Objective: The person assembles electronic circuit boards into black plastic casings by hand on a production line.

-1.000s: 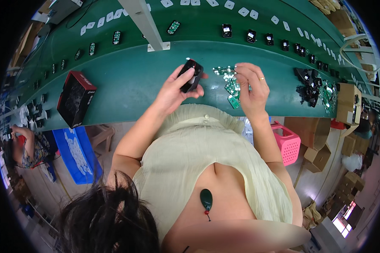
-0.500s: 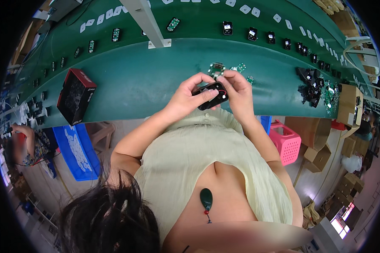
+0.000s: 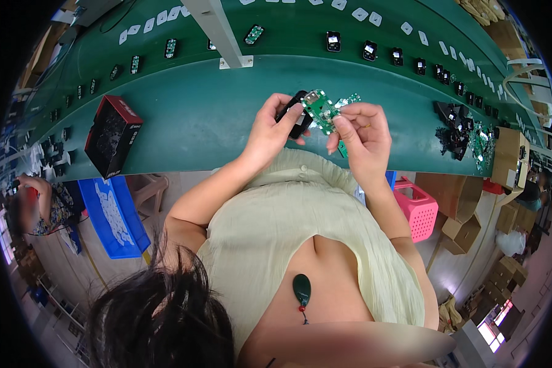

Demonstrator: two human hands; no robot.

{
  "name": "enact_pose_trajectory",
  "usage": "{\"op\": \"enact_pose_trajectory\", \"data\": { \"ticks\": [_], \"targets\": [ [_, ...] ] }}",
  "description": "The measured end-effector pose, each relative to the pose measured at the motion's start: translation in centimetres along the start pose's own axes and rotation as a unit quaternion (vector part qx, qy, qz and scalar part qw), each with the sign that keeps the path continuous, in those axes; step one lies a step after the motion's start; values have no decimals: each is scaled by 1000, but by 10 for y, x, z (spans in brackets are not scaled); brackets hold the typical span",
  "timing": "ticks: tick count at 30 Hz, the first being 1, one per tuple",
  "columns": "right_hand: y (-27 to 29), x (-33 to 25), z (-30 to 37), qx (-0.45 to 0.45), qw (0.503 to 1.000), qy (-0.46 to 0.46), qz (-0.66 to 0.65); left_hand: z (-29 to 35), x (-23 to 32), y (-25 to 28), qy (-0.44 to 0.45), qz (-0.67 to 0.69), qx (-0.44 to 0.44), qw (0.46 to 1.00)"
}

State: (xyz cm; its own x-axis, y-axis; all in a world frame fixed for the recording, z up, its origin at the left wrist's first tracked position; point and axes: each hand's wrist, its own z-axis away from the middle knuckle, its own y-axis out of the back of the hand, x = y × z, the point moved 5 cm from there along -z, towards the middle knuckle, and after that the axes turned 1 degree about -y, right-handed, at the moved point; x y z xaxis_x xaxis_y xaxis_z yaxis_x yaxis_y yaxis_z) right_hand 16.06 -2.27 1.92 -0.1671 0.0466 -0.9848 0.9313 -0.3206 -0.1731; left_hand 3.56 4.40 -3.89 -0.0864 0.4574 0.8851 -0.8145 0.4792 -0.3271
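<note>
My left hand (image 3: pixel 272 126) is closed round a small black plastic housing (image 3: pixel 299 126), tilted in the fingers. Between the thumb and fingers of my right hand (image 3: pixel 365 136) is a green circuit board (image 3: pixel 320 110), its flat side with a silvery connector facing up. The board partly covers the housing's right side; whether the two touch, I cannot tell. Just behind my right fingers, more small green boards (image 3: pixel 351 99) lie on the green bench (image 3: pixel 190 110).
An open black-and-red box (image 3: pixel 111 136) of small dark parts stands at left. Black housings (image 3: pixel 454 129) and loose boards (image 3: pixel 483 144) are heaped at right near a cardboard box (image 3: pixel 510 158). Behind a metal post (image 3: pixel 218 30), units (image 3: pixel 333 42) line a green belt. A person (image 3: pixel 40 205) sits far left.
The green board has come down in front of the housing and turned its flat side up. My left hand has tilted the housing, and my right hand has shifted slightly right and nearer.
</note>
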Motion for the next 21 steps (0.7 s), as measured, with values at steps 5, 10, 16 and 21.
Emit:
{"op": "enact_pose_trajectory", "data": {
  "ticks": [5,10,16,21],
  "targets": [
    [-6,6,-3,-23,1000,-8,8,2,1,-1,-7,8,0,1000],
    [-5,12,-5,-27,999,-25,22,2,2,-1,-20,13,-4,1000],
    [3,20,-9,-20,996,-55,62,6,5,-7,-21,32,-13,999],
    [8,19,-5,-13,958,55,282,5,-5,-3,27,40,-20,999]
  ]
}}
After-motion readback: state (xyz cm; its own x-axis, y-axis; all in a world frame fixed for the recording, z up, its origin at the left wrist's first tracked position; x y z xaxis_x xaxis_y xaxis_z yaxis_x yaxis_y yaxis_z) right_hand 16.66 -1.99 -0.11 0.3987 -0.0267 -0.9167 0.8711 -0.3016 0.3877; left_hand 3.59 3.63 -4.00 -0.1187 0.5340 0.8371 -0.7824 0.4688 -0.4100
